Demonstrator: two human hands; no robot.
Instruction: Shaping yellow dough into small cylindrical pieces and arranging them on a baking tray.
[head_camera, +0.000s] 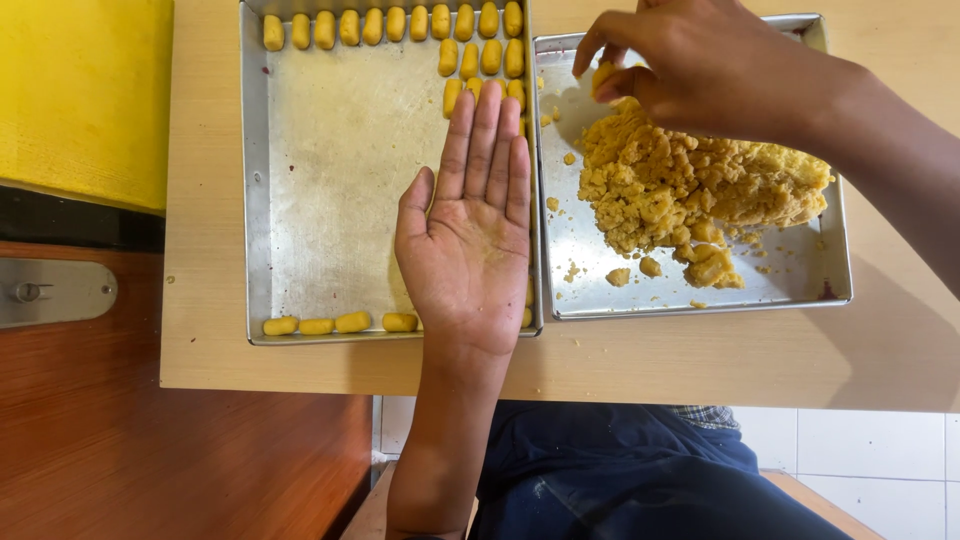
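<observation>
My left hand (470, 225) lies flat, palm up and fingers together, over the right side of a square metal tray (330, 170). Small yellow dough rolls (400, 24) line that tray's far edge, and a few more rolls (335, 324) sit along its near edge. My right hand (700, 65) hovers over a second metal tray (590, 255) on the right, its fingers pinching a small piece of yellow dough (603, 77). Under that hand sits a big crumbly heap of yellow dough (690, 185).
Both trays rest on a light wooden table (200, 250). Loose dough crumbs (632, 272) lie on the right tray. A yellow surface (85, 95) is at the far left, with a brown wooden panel (150, 440) and a metal plate (55, 291) below. White floor tiles (860, 450) show at the bottom right.
</observation>
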